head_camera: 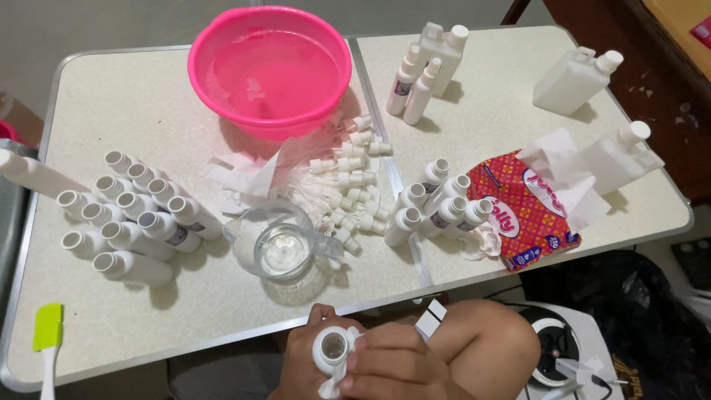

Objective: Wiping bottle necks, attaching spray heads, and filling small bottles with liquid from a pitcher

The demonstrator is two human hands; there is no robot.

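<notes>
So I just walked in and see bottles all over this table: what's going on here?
A person holds a small open white bottle in the left hand below the table's near edge, while the right hand presses a bit of tissue against it. On the table lie uncapped white bottles, a heap of spray caps, a clear jug and a pink basin of water.

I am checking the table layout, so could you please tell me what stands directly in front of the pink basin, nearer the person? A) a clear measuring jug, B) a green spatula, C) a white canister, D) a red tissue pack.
A: the clear measuring jug stands just below the pink basin in the head view, between it and the hands holding a small white bottle.
</notes>
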